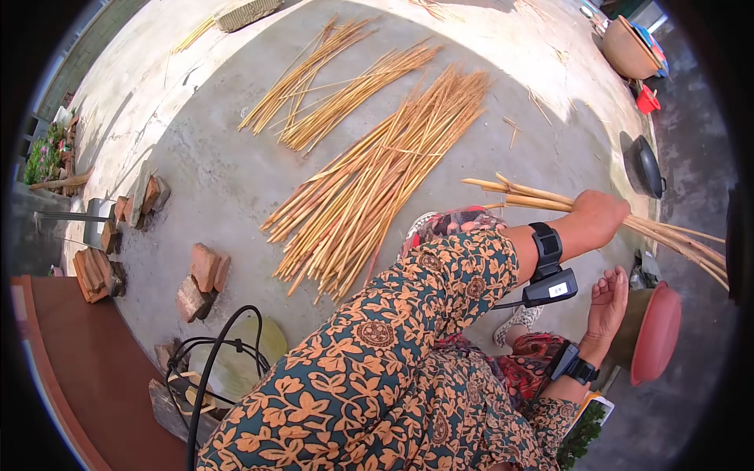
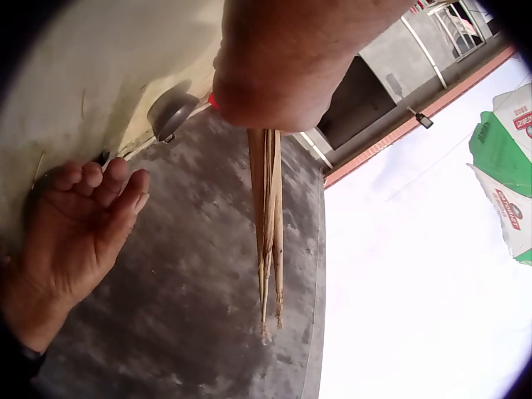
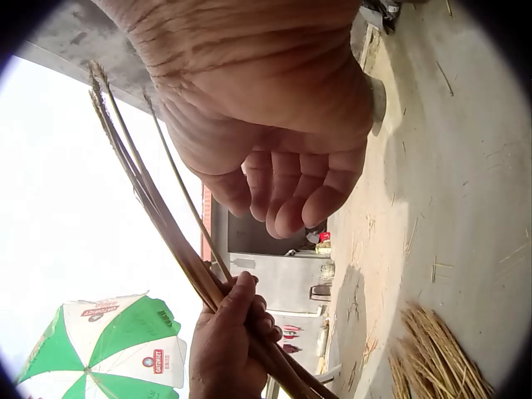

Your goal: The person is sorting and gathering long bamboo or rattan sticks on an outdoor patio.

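My left hand (image 1: 601, 218) grips a small bunch of long, dry straw-coloured stalks (image 1: 538, 198) around its middle. The stalks stick out on both sides of the fist, and their thin ends (image 2: 268, 291) point away in the left wrist view. Just below that fist in the head view, my right hand (image 1: 606, 308) is held in the air with its palm turned up. Its fingers (image 3: 287, 187) are loosely bent and hold nothing. On the ground lies a big heap of similar stalks (image 1: 385, 184), with two smaller bunches beyond it, one of them here (image 1: 357, 98).
Broken bricks (image 1: 206, 271) lie on the concrete at left. A black basin (image 1: 646, 166), a pink basin (image 1: 658, 334) and a large clay-coloured tub (image 1: 628, 49) stand along the right. A black cable (image 1: 206, 385) loops beside the sleeve. A green and white umbrella (image 3: 116, 332) shows behind.
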`<state>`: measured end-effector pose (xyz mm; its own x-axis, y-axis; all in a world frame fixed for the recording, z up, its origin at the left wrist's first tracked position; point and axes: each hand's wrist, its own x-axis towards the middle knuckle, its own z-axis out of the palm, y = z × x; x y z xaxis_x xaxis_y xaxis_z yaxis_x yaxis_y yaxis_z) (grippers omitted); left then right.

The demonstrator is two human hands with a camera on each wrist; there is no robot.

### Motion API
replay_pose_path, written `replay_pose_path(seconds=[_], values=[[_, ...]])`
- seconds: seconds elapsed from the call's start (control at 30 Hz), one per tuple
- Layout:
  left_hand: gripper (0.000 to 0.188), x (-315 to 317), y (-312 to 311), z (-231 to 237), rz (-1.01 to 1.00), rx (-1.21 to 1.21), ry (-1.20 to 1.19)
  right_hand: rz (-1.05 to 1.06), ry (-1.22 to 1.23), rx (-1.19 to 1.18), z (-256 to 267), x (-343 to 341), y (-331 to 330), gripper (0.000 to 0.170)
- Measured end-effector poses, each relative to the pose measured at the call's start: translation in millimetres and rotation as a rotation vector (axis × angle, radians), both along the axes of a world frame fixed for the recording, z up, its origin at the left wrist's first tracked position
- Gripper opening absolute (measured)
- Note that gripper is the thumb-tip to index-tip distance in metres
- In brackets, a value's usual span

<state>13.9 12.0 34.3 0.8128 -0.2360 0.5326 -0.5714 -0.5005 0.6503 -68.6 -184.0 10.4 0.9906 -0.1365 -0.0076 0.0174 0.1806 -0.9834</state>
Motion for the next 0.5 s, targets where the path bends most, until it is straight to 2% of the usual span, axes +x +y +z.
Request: replay_pose_path(seconds=[0.17,0.27,0.33,0.5], values=[[0.011,-4,7,16,0.12,-0.065,-0.124,0.12,0.054,0.135,0,21,44,0.031],[0.011,-9,40,23,0.187,0.034,-0.118,0.18,0.052,0.142,-3,26,60,0.028],[0.01,-21,67,16,0.321,0.068,-0.141,0.203,0.051,0.11,-3,23,60,0.027],[0.006,-53,134,-71,0.527,0.266,0.062,0.228,0.102,0.054,1,16,65,0.026]])
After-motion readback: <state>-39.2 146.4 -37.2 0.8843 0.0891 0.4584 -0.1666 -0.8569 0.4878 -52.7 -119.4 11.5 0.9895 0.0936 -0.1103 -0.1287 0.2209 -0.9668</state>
